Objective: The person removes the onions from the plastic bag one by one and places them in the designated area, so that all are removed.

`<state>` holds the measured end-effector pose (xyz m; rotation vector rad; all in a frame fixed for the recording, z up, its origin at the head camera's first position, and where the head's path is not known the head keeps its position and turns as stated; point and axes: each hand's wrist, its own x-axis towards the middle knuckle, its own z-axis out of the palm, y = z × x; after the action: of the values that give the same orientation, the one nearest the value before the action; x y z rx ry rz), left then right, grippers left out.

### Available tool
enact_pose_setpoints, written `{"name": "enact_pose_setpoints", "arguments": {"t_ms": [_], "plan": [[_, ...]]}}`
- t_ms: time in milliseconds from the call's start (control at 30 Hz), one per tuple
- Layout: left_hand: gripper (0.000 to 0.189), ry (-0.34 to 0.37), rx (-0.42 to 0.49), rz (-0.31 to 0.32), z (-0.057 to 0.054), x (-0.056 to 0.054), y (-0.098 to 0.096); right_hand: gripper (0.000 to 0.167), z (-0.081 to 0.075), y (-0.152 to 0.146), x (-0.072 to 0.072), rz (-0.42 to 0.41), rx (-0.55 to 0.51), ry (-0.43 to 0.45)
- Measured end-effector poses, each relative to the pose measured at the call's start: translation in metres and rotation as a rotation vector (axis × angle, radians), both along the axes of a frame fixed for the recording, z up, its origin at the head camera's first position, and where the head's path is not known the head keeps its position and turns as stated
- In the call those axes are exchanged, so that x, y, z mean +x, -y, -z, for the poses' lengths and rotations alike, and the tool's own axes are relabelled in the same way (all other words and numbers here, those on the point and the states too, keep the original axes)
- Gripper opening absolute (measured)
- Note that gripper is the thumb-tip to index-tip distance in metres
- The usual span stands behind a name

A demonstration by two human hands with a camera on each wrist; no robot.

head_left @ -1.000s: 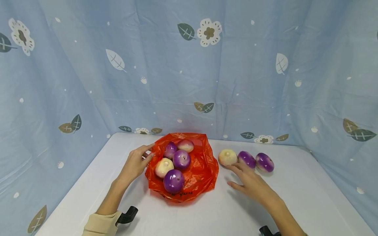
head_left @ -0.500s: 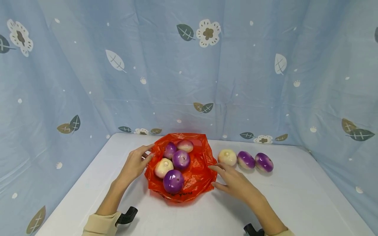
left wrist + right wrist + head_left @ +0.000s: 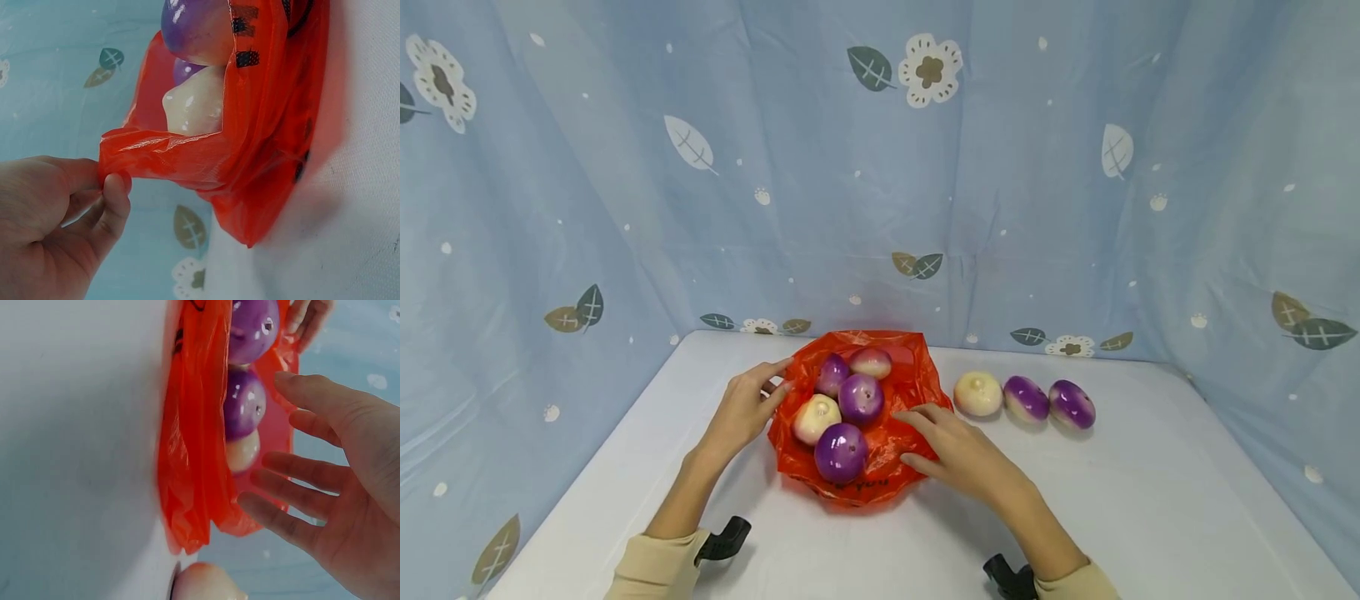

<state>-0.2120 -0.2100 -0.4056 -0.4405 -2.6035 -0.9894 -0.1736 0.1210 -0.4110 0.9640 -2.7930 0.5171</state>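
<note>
Plastic bag (image 3: 913, 375), red and crumpled, gapes upward on the white table (image 3: 1165, 500) I am watching, with five glossy round vegetables visible inside. I make out a front purple one (image 3: 841, 452), a middle purple one (image 3: 861, 398), a rear purple one (image 3: 832, 375), a cream one (image 3: 817, 418) on the left and a pinkish-white one (image 3: 871, 362) at the back. Through the left wrist view I see the left hand (image 3: 745, 410) pinching the bag's edge between thumb and finger. The right hand (image 3: 955, 450) holds nothing; its fingers spread, loosely extended, over the bag's right side, near the vegetables, though I cannot tell whether they touch the plastic. Beyond that hand, three more lie in a row on the table: a pale one (image 3: 977, 393), then an inner purple one (image 3: 1026, 398) and an outer purple one (image 3: 1072, 404). Behind, I see a light-blue curtain (image 3: 1037, 250) printed with leaves and flowers.
</note>
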Motion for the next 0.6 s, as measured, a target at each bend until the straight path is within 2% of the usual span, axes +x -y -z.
{"name": "enact_pose_setpoints", "arguments": {"t_ms": [600], "plan": [[0.041,-0.013,-0.022,-0.001,-0.002,-0.002,0.000,0.062,0.002,0.047,0.002,-0.078,0.026,0.092]]}}
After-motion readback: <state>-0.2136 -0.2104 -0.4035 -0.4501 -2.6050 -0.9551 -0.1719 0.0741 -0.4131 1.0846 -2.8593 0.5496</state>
